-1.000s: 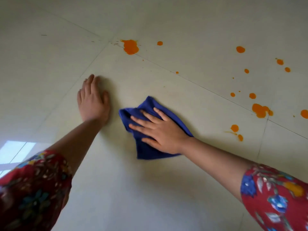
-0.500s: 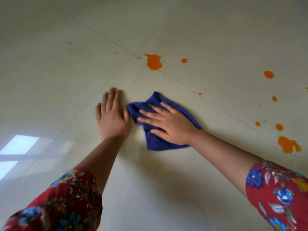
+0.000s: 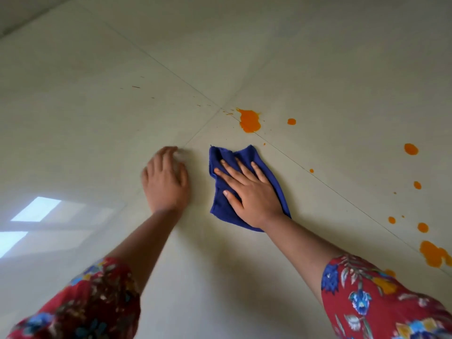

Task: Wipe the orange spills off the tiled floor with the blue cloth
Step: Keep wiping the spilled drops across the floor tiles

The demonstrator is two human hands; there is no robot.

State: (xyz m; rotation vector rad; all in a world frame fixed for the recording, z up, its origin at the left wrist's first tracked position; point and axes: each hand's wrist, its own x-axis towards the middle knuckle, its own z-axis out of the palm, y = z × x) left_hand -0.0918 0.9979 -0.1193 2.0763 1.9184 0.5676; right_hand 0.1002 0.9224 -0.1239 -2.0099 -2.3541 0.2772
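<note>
Right hand (image 3: 254, 194) presses the blue cloth (image 3: 220, 209) flat to the tiled floor (image 3: 122, 118), fingers (image 3: 259, 174) straight and spread. Left hand (image 3: 166, 184) rests just beside the cloth, fingers relaxed; orange spills (image 3: 249, 121) lie near beyond it.

Beyond the cloth (image 3: 244, 156), a short strip of bare tile runs up to the big orange spill (image 3: 249, 119). Left of the cloth my left hand (image 3: 166, 184) blocks the way, with only a narrow gap of floor (image 3: 318, 69) between the two. Right of the cloth the tile lies open out to the scattered orange drops (image 3: 411, 149). My right hand (image 3: 252, 196) lies flat on top of the cloth.
</note>
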